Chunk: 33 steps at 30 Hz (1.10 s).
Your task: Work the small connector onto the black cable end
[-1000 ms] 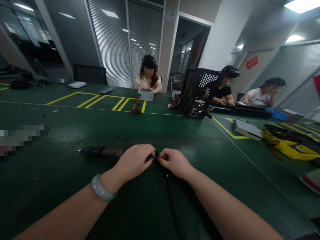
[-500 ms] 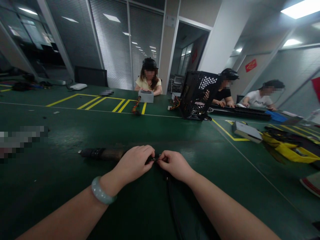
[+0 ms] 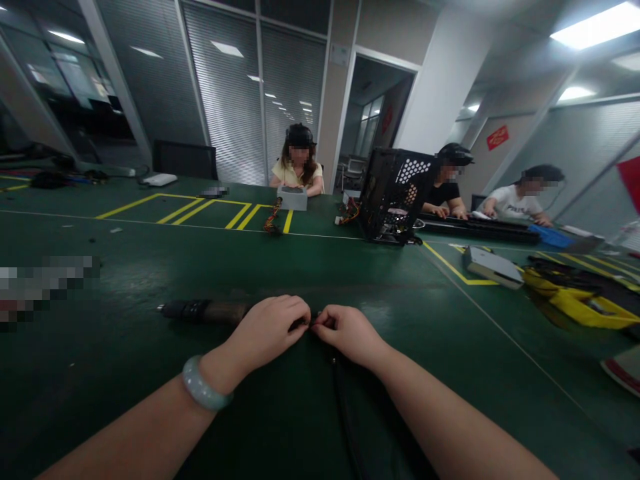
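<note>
A dark electric screwdriver [image 3: 210,311] lies on the green table, its metal tip pointing left. Its rear part is hidden behind my left hand [image 3: 275,323]. The fingers of that hand are curled into a pinch at the tool's tail end. My right hand [image 3: 350,331] is closed in a pinch just beside it, the fingertips of both hands almost touching. Whatever small piece sits between them is too dark and covered to name. Below my right hand a black cable [image 3: 341,400] runs toward the table's near edge. A pale green bangle [image 3: 205,385] circles my left wrist.
Beyond my hands stands a black computer case [image 3: 395,193]. Behind it and to its left, people sit at the table, one with a grey power supply [image 3: 293,199]. A silver drive-like box [image 3: 493,267] and a yellow tool bag [image 3: 585,300] lie at right.
My hands stay at nearly the same spot. The small shiny piece seen between my fingertips earlier is now covered. The view has shifted slightly.
</note>
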Available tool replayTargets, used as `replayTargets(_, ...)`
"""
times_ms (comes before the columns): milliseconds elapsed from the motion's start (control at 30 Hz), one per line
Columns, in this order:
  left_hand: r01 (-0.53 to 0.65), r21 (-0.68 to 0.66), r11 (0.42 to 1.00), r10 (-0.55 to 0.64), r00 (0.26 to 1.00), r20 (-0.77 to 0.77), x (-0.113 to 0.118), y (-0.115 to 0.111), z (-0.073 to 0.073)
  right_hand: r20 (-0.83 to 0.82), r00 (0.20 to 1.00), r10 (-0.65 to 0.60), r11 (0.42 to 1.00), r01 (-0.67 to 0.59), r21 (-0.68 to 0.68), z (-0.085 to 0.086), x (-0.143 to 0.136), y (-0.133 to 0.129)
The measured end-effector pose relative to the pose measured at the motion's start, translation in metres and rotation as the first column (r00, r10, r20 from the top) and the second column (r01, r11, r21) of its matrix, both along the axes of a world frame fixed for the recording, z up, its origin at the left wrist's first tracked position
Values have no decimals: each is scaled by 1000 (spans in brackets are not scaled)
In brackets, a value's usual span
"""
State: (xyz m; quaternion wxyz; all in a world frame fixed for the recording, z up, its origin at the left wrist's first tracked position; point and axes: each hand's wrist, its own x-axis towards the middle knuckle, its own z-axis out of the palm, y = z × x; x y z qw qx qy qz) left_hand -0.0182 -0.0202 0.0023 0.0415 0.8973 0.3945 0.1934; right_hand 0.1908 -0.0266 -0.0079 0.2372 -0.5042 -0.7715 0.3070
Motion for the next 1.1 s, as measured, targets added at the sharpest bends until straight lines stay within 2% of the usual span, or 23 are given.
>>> replayTargets(333,1,30,1000,0,1000,-9,0,0,-2,45,999,24,999,-22,-43,3,2,-1)
replayTargets(600,-5,4,1000,5,1000,-7,1,-1,2,15,1000,24,999,-24,-48,8,1,-3)
replayTargets(1100,-24,-12,1000,24,1000,-12,2,-1,1,22,1000,-15,1000,15,0,0,0,0)
